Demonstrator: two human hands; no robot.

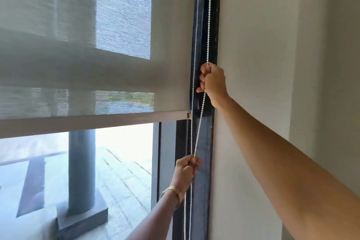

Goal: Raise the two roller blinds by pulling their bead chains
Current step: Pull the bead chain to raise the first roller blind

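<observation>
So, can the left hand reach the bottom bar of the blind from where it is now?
Probably yes. The left hand grips the bead chain just below the bottom bar, and nothing lies between them. It would have to let go of the chain first.

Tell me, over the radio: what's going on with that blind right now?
Right hand clenched high on white bead chain; left hand gripping it lower. Grey mesh roller blind partly raised, bottom bar mid-window. Nothing blocking.

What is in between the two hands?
In the head view, the white bead chain runs from the right hand down to the left hand, over the dark window frame.
</observation>
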